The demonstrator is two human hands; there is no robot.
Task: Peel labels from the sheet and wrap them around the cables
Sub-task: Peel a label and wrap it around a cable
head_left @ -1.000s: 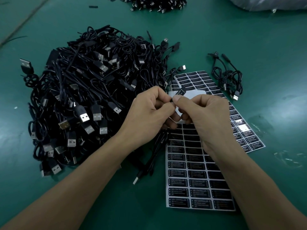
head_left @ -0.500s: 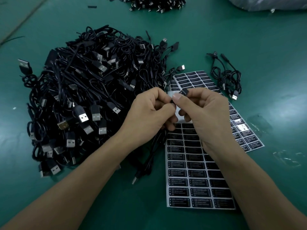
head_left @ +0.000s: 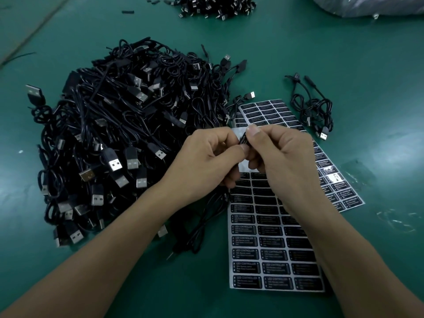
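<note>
Closest to the near edge of the worktop (head_left: 344, 53), right of centre, the label sheet (head_left: 270, 255) lies flat with the right forearm crossing it. It is placed directly under the work so a fresh sticker is only a short drop away. Just left of it a black cable (head_left: 202, 228) trails from the hands down onto the worktop, its slack resting there so only the short stretch being wrapped has to be held up. Above the sheet's bare upper rows the left hand (head_left: 206, 157) is curled with thumb and fingers closed, apparently on that cable, though the gripped part is hidden inside the fist. The right hand (head_left: 282, 154) meets it fingertip to fingertip and pinches a small black label (head_left: 243, 141) between thumb and forefinger. The label therefore sits in the narrow gap between the two hands, against the left thumb, and looks part-way folded round the cable. Farther left, the big heap of cables (head_left: 128, 138) sits within the left hand's reach. Beyond the hands a second sheet (head_left: 275, 113) lies slanted, and a small bundle (head_left: 308, 120) sits apart toward the right edge, probably the finished ones.
</note>
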